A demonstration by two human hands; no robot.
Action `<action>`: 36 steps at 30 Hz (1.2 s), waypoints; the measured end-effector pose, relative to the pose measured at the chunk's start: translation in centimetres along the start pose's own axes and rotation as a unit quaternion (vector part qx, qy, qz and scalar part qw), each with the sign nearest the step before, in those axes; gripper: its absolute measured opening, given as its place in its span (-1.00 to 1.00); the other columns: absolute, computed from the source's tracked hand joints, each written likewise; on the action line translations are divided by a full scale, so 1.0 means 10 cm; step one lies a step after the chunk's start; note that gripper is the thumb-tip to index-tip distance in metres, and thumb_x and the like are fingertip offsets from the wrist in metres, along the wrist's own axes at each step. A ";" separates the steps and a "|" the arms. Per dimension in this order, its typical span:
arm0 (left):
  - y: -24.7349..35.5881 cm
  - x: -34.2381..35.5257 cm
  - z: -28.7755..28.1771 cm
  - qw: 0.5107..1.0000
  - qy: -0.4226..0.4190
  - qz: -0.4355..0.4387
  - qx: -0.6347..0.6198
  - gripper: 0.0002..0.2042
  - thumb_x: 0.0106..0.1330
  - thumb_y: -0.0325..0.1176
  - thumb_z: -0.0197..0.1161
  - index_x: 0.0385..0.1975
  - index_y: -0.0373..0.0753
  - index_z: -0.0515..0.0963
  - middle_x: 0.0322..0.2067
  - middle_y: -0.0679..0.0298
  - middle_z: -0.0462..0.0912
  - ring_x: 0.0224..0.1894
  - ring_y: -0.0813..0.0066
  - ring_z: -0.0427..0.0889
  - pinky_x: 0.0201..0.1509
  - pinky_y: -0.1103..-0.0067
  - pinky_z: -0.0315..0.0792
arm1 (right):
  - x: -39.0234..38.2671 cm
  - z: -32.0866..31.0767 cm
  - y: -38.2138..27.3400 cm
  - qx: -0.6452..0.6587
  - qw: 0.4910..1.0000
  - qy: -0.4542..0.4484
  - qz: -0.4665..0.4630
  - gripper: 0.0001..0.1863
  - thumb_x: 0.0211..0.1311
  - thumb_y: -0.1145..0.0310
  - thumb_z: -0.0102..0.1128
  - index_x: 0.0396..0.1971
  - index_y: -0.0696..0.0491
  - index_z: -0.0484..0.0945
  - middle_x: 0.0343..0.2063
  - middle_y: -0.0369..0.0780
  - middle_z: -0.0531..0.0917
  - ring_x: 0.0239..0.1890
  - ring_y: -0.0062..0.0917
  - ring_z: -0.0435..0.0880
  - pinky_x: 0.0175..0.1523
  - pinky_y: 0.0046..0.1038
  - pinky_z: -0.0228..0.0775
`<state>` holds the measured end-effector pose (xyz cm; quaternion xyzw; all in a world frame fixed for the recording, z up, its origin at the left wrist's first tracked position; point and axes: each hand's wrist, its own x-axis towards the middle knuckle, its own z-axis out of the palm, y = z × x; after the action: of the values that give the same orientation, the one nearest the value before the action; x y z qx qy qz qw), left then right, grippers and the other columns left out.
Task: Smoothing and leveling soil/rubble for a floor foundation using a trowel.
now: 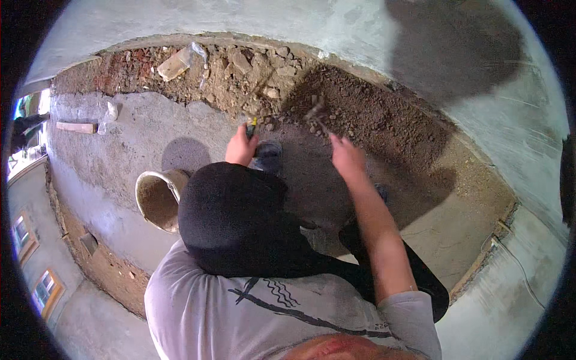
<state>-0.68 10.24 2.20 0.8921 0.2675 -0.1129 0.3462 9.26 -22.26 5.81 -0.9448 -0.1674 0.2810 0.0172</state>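
Observation:
My left hand point(241, 149) is closed round a dark handle with a yellow end point(252, 125). The rest of that tool blurs into the rubble, so I cannot make out its kind. My right hand point(348, 159) is closed on a thin-shafted hand tool point(315, 111). Its head, smeared by motion, lies over the dark loose soil point(372, 117), and its shape is unclear. Both hands are at the near edge of the strip of earth and stones, apart from each other. Below my left hand, near my shoe point(268, 157), is my bent knee in black trousers.
A pale bucket point(161, 198) lies tipped on the concrete floor point(150, 129) at my left. Farther left are a wooden block point(77, 127) and a crumpled bag point(111, 113). A broken brick point(175, 65) lies among rubble along the plastered wall point(288, 21). A cable point(516, 264) hangs at right.

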 end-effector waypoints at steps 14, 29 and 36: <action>0.20 -0.08 0.19 0.997 -0.078 0.019 -0.018 -0.50 0.33 -0.20 0.22 0.23 -0.22 0.33 -0.23 -0.24 0.65 -0.12 -0.31 0.63 -0.09 0.02 0.48 | -0.16 -0.06 0.74 0.266 0.929 0.207 0.153 -0.62 0.41 0.22 0.17 0.10 0.10 0.61 -0.18 -0.07 0.73 -0.12 -0.24 0.72 -0.01 -0.25 0.54; 0.24 -0.17 0.25 0.980 -0.178 0.077 -0.045 -0.48 0.31 -0.05 0.25 0.09 -0.33 0.40 -0.20 -0.26 0.64 -0.03 -0.29 0.60 -0.02 0.07 0.46 | 0.11 0.35 -0.10 0.371 0.890 0.251 0.081 -0.57 0.51 0.13 0.02 0.12 0.16 0.52 -0.16 0.00 0.71 -0.08 -0.02 0.67 0.00 -0.14 0.48; 0.40 -0.04 0.39 0.977 -0.186 0.098 -0.025 -0.51 0.32 -0.03 0.20 0.03 -0.33 0.43 -0.20 -0.25 0.65 -0.05 -0.28 0.60 0.02 0.04 0.46 | 0.27 0.58 -0.14 0.228 0.947 0.213 0.074 -0.56 0.52 0.13 0.00 0.23 0.06 0.49 -0.02 0.08 0.67 -0.02 0.08 0.64 0.08 -0.07 0.50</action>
<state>1.17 4.98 1.71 0.8685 0.1125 -0.2362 0.4211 7.81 -20.38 -0.34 -0.9632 -0.0210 0.1046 0.2467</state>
